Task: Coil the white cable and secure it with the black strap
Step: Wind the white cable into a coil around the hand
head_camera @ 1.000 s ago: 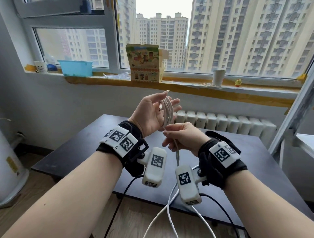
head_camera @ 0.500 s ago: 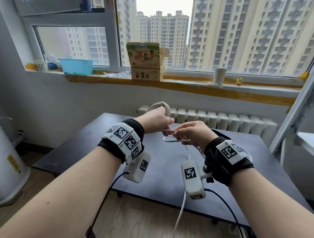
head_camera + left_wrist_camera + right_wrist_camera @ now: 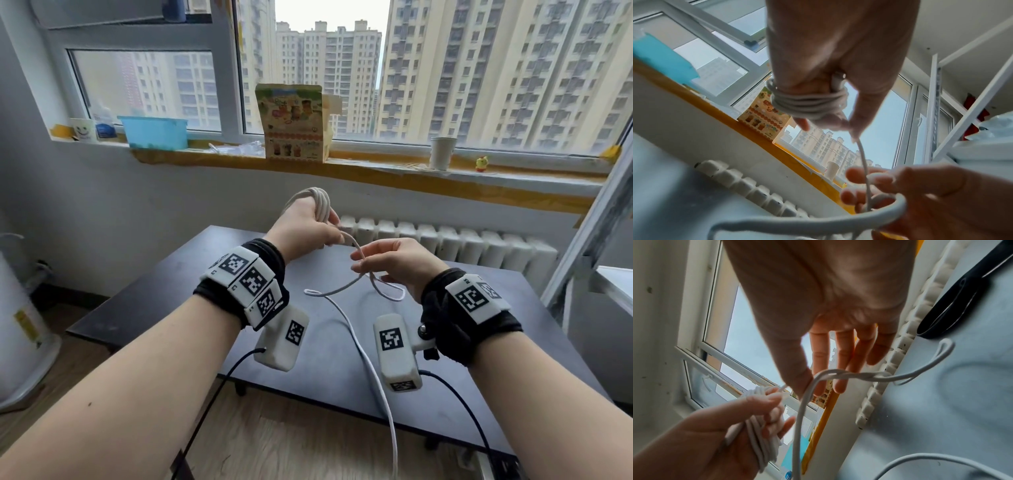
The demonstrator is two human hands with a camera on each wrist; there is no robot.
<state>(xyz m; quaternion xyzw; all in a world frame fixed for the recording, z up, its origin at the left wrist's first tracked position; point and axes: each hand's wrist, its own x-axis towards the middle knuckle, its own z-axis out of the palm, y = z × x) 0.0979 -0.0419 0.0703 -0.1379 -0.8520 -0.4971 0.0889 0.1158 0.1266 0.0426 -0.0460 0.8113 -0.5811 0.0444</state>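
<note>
- Head view shows the left hand [image 3: 301, 228] held up over the dark flat table [image 3: 164, 291], with its fingers curled round a bunch of loops of the thin white cable [image 3: 320, 205].
- Left wrist view shows the loops wound round the fingers [image 3: 803, 120] of that hand, and one strand dropping from them to the other hand.
- Right hand [image 3: 400, 265] is just beside the left one, a bit lower and also above the table.
- Its thumb and first finger pinch the strand, while the other fingers are nearly straight in the right wrist view.
- From that pinch the cable crosses over itself, makes a small loop in the air, and the rest hangs down past the table's near edge.
- Black strap: a black band-like thing [image 3: 953, 305] lies on the table by the long white ribbed radiator [image 3: 445, 241], but I cannot tell if it is the strap.
- On the window ledge stand a see-through blue plastic tub [image 3: 154, 132], a tall picture-covered cardboard box [image 3: 293, 123], a white paper cup [image 3: 442, 152] and a tiny yellow toy [image 3: 482, 163].
- Tall pale buildings show outside the window.
</note>
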